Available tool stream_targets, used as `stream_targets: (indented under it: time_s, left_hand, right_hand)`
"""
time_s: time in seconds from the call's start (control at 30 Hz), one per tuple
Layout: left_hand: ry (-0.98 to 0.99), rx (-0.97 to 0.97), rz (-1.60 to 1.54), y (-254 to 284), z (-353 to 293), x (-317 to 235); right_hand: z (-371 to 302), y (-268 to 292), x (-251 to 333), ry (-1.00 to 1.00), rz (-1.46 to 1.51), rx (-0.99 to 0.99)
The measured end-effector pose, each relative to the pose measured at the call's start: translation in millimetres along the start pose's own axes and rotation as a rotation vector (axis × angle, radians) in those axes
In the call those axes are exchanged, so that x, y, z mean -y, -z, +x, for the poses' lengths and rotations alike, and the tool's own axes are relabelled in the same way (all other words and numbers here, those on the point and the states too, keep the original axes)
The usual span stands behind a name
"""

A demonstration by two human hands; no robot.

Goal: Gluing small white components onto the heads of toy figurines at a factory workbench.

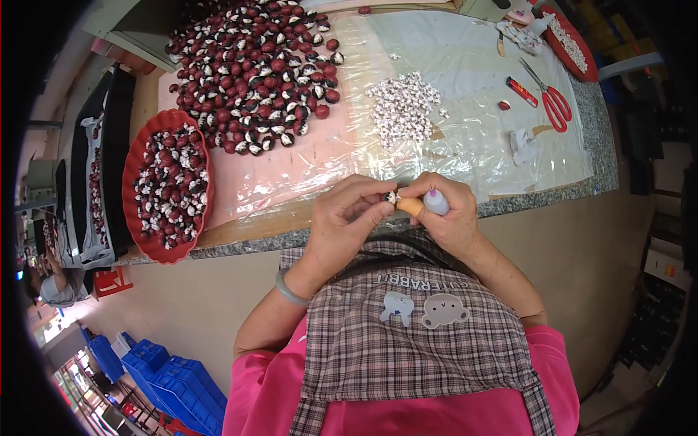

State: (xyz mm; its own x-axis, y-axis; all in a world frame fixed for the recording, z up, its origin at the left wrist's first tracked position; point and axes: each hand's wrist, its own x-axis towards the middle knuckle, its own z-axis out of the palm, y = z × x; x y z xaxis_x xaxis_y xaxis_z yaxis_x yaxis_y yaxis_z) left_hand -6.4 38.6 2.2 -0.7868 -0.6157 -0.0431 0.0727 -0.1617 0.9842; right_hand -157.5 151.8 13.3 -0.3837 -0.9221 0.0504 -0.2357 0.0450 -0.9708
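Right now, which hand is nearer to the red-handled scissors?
Right. The right hand is toward the wearer and to the left of the red-handled scissors; the left hand is beside it, farther left.

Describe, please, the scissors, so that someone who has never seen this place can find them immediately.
On the table, find the heap of small white pieces and look right. Beside a narrow red object lie the scissors; unlike it, they have two loop handles and long metal blades.
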Motion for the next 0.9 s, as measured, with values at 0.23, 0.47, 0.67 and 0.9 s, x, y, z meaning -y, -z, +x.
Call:
stream_targets:
  time_s: [0.23, 0.47, 0.67, 0.9]
  left_hand:
    - [-0.065, -0.1, 0.068, 41.7, 38.4, -27.7]
    - [-0.563, -0.052, 1.315, 62.3, 85.3, -37.3]
    - [-0.545, -0.044, 1.19, 64.8, 88.9, -39.0]
    - [0.287, 0.066, -0.506, 44.9, 42.1, -40.6]
  right_hand:
    - [9.1, 19.0, 10.9, -0.057, 0.184, -0.037]
    - [2.3, 21.2, 3.4, -0.089, 0.137, -0.08]
    - [2.2, 27.2, 6.1, -0.141, 0.065, -0.008]
    - [2.8, 35.3, -0.2, -0.132, 0.423, 0.003]
